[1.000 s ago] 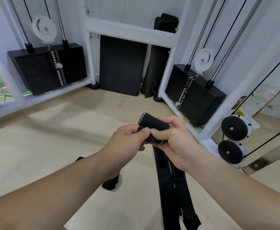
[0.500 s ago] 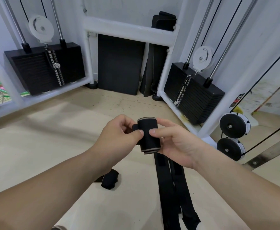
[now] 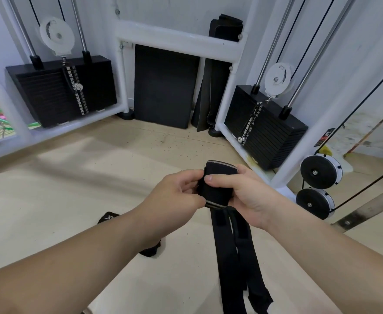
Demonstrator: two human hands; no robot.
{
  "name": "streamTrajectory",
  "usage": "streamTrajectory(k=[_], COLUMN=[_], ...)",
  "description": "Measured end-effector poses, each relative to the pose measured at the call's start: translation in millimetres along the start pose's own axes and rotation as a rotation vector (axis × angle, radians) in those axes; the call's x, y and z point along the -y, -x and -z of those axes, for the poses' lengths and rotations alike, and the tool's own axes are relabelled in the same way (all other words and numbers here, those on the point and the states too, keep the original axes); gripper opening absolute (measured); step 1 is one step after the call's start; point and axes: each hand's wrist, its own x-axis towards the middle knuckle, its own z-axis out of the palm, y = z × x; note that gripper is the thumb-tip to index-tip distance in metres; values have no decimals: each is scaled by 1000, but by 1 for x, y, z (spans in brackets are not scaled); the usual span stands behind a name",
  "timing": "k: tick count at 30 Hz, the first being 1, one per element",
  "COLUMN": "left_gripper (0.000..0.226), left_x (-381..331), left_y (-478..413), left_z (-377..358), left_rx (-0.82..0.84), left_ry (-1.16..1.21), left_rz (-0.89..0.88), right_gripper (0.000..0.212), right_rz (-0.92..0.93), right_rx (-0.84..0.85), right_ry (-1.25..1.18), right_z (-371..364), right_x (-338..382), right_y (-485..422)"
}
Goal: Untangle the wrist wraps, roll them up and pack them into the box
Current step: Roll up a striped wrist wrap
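In a gym corner, the right hand (image 3: 246, 196) cradled a half-rolled black wrist wrap (image 3: 216, 188) with its thumb laid across the front. The left hand (image 3: 176, 196) pinched the roll's near edge. Both forearms reached forward and met at the roll above the floor. Two loose black strips (image 3: 231, 257) hung straight down from it. A neat roll would likely need steady tension on the tail and the striped edges kept flush. Another dark wrap (image 3: 150, 250) lay on the floor beneath the left forearm. No box was in view.
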Motion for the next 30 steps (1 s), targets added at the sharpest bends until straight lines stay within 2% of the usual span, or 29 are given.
streamTrajectory(k=[3,8,12,16,21,26,30], left_gripper=[48,67,53,54,45,31,22], left_x=[4,14,17,17,24,23,29], left_y=[-1,1,0,1,-5,-11,-14], left_z=[2,-9,-18,-25,-25,-19,-19], left_rx=[-21,-74,-226,-234,-256,-251,-224], left_ry=[-41,-123,-121,-123,-151,-1,1], left_rz=[-30,-45,-82,-76,-14,50,71], right_gripper=[57,51,51,54,57,35,31], right_rz=[-6,-7,-20,-18,-20,-17,-55], right_rx=[-43,-89,-98,-124,-22,91,165], right_ry=[37,13,1,5,111,44,-3], right_z=[-5,-14,-21,-23,-19,-3,6], right_x=[4,10,9,3,-8,-12,-17], right_y=[3,6,8,15,17,4,0])
